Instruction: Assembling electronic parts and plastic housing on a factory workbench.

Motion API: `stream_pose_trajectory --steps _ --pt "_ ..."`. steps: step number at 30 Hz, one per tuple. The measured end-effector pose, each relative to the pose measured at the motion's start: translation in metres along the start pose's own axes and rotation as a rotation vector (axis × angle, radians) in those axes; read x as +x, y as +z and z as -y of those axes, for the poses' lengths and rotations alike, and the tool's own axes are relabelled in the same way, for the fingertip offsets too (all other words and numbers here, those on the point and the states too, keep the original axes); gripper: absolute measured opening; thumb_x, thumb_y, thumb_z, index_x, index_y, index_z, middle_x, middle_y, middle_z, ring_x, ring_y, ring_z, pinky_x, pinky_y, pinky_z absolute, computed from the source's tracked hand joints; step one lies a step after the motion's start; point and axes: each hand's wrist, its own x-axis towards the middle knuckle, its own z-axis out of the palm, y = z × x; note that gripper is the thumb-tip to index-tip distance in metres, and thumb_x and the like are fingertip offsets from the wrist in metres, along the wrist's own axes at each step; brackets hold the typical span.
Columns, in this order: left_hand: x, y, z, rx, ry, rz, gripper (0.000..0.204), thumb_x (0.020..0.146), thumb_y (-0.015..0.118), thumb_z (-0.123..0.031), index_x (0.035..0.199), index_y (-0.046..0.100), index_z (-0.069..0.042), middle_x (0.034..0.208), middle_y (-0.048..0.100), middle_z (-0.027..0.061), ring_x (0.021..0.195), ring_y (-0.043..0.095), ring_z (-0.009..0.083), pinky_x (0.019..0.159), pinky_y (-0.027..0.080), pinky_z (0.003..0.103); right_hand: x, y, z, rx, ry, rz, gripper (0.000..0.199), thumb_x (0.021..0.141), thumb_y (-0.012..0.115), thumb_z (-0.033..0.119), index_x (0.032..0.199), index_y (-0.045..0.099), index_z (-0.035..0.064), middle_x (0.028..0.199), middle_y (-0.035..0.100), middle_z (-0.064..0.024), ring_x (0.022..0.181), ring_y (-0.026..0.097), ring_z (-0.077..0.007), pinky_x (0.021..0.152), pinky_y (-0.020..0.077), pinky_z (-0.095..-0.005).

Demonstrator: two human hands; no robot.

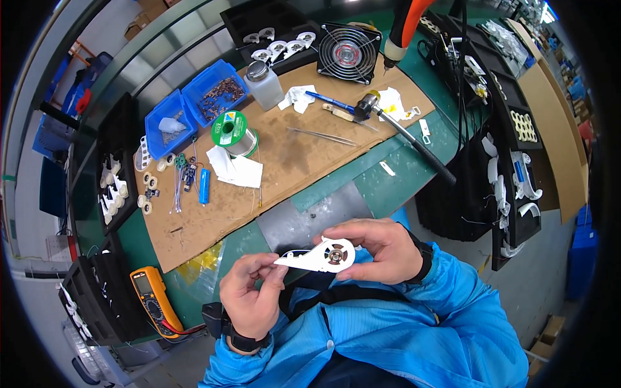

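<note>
In front of my body, just past the table's near edge, I hold a white teardrop-shaped plastic housing (309, 260) in both hands. Its round end has an opening that shows a round metal part with brown segments inside. My left hand (251, 294) pinches the narrow tip between thumb and fingers. Around the round end, my right hand (383, 251) is closed with the fingers on top and the thumb below. Dark wire or an edge shows behind the housing, too small to make out. A grey mat (323, 216) lies beyond my hands.
Brown cardboard (278, 165) bears a solder spool (231, 132), tweezers (321, 136), a hammer (414, 139), blue parts bins (171, 123), a bottle (263, 87) and a blue battery cell (204, 186). A fan (348, 53) stands behind; an electric screwdriver (404, 29) hangs above. An orange multimeter (154, 301) sits left.
</note>
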Motion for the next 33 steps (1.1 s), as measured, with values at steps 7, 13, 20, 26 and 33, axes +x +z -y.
stream_pose_trajectory --steps 7,13,20,26,33 --pt "0.0003 -0.0018 0.0014 -0.007 -0.025 0.018 0.021 0.092 0.070 0.006 0.111 0.061 0.004 0.096 0.067 0.0088 0.079 0.064 0.0084 0.063 0.053 0.021 -0.0008 0.0018 -0.0031 -0.014 -0.015 -0.009 0.064 0.082 0.085 0.007 0.140 0.058 -0.0014 0.122 0.071 -0.0183 0.106 0.072 -0.0211 0.088 0.0585 -0.0326" --pt "0.0002 -0.0019 0.0036 -0.016 -0.040 0.009 0.020 0.092 0.070 0.006 0.110 0.062 0.004 0.096 0.067 0.0086 0.079 0.064 0.0085 0.063 0.053 0.021 -0.0019 0.0020 -0.0042 -0.033 -0.007 -0.020 0.066 0.081 0.087 0.009 0.140 0.058 -0.0012 0.116 0.073 -0.0172 0.100 0.074 -0.0197 0.082 0.0595 -0.0313" --pt "0.0012 -0.0024 0.0039 -0.020 -0.059 0.024 0.020 0.092 0.070 0.005 0.110 0.062 0.004 0.093 0.067 0.0077 0.078 0.063 0.0079 0.063 0.053 0.021 -0.0009 0.0011 -0.0030 -0.055 -0.008 -0.023 0.065 0.080 0.088 0.010 0.138 0.059 -0.0021 0.110 0.075 -0.0160 0.094 0.074 -0.0178 0.078 0.0596 -0.0299" --pt "0.0026 -0.0020 0.0039 -0.021 -0.096 0.033 0.019 0.093 0.070 0.004 0.110 0.062 0.005 0.093 0.067 0.0079 0.077 0.063 0.0080 0.063 0.053 0.021 -0.0002 0.0018 -0.0006 -0.069 -0.002 -0.034 0.065 0.079 0.089 0.010 0.136 0.061 -0.0025 0.103 0.076 -0.0148 0.087 0.074 -0.0154 0.074 0.0594 -0.0284" --pt "0.0044 -0.0013 0.0095 -0.042 -0.098 0.038 0.019 0.094 0.068 0.004 0.111 0.061 0.005 0.099 0.066 0.0100 0.077 0.063 0.0089 0.062 0.052 0.022 0.0007 0.0023 0.0020 -0.114 -0.027 -0.036 0.063 0.079 0.088 0.009 0.135 0.062 -0.0029 0.111 0.073 -0.0168 0.091 0.073 -0.0168 0.074 0.0601 -0.0289"
